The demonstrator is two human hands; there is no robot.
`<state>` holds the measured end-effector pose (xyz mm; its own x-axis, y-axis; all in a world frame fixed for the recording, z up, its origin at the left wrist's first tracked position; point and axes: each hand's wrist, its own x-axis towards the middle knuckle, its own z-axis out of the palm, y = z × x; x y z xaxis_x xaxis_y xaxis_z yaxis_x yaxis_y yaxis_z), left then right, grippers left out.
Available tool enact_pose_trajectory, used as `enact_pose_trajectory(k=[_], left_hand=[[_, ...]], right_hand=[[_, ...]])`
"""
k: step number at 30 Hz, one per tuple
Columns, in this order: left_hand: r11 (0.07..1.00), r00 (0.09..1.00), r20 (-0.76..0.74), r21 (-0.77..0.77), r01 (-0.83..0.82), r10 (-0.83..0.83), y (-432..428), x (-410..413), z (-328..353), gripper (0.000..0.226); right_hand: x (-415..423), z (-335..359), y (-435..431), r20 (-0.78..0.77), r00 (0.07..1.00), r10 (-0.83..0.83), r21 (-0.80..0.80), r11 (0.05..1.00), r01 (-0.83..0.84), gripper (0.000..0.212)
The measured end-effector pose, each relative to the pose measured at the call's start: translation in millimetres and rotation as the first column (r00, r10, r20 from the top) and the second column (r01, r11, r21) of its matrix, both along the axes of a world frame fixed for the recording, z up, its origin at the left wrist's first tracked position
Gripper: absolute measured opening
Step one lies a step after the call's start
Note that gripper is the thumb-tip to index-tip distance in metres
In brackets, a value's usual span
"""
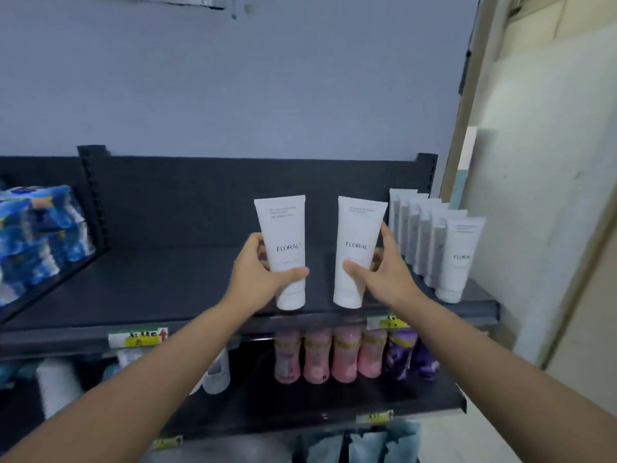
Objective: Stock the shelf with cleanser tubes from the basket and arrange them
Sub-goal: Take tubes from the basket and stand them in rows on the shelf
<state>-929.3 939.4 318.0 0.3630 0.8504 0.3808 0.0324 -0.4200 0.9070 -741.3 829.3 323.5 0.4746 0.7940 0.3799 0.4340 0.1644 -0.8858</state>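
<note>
Two white cleanser tubes marked FLORAL stand cap-down over the front of the dark top shelf [167, 289]. My left hand [258, 269] grips the left tube [285, 252] around its lower half. My right hand [384, 269] grips the right tube [357, 252], which tilts slightly to the right. A row of several matching tubes [434, 245] stands at the shelf's right end, running from the back panel to the front edge. The basket is out of view.
Blue patterned packs [36, 235] fill the neighbouring shelf at left. The lower shelf holds pink bottles [330, 355], purple bottles [410, 355] and white items [56, 385]. Yellow price tags [138, 337] sit on the shelf edges. A pale wall panel [534, 195] stands close on the right.
</note>
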Motion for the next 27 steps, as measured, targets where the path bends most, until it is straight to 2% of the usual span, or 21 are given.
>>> enact_pose_trajectory(k=[3,5,14,19,22,25,27], left_hand=[[0.991,0.998,0.053,-0.131,0.042,-0.035,31,39,8,0.062],[0.984,0.996,0.042,-0.16,0.081,-0.075,55,66,12,0.062],[0.986,0.966,-0.198,-0.03,0.163,-0.165,143,188,8,0.071],[0.984,0.944,-0.282,0.002,0.181,-0.173,167,240,-8,0.07],[0.983,0.938,-0.307,0.035,0.183,-0.163,177,262,-14,0.07],[0.983,0.938,-0.314,0.055,0.174,-0.149,182,276,-19,0.07],[0.981,0.932,-0.328,0.055,0.184,-0.156,179,283,-19,0.071]], right_hand=[[29,-7,24,0.083,0.995,-0.052,0.019,0.999,0.05,0.094],[46,-12,41,0.094,0.989,-0.112,0.026,0.994,0.11,0.097],[118,-20,107,0.163,0.952,-0.259,0.019,0.965,0.26,0.099],[145,-34,136,0.161,0.961,-0.224,-0.002,0.974,0.227,0.101],[156,-37,151,0.146,0.968,-0.207,0.04,0.978,0.203,0.102],[157,-33,162,0.054,0.947,-0.317,0.013,0.949,0.316,0.103],[156,-33,166,0.117,0.893,-0.435,-0.123,0.886,0.448,0.109]])
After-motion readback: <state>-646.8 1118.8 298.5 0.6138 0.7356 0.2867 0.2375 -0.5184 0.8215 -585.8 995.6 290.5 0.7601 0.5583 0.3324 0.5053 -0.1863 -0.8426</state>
